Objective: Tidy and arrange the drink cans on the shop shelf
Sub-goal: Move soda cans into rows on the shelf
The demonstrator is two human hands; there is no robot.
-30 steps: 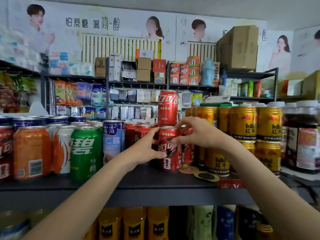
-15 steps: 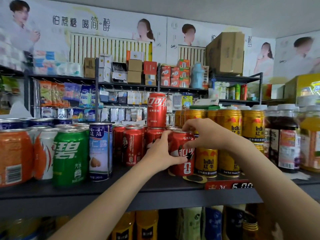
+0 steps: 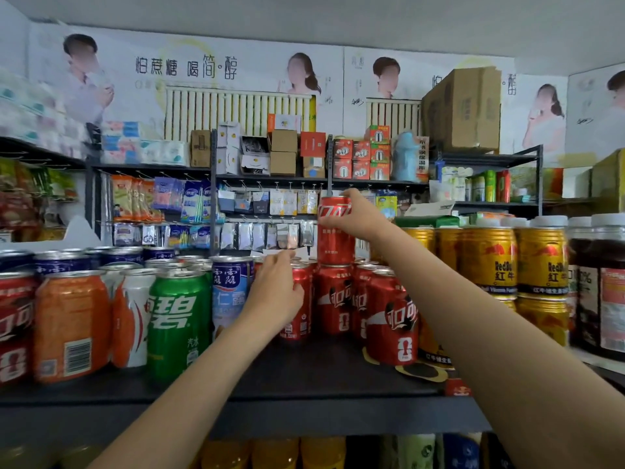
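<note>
We see stacked gold cans point(image 3: 487, 262) at right and a green can point(image 3: 178, 319) at left flanking the red cans. Our right hand point(image 3: 358, 216) grips the upper red can point(image 3: 334, 236), standing atop a lower red can point(image 3: 333, 299); our left hand point(image 3: 277, 289) curls round another red can point(image 3: 299, 302). All rest on the dark shelf point(image 3: 304, 377).

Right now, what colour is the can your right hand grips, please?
Red with white lettering, on the stacked can under the right hand; head view.

Bare shelf front point(image 3: 304, 377) lies open; cans point(image 3: 179, 319) crowd behind.
</note>
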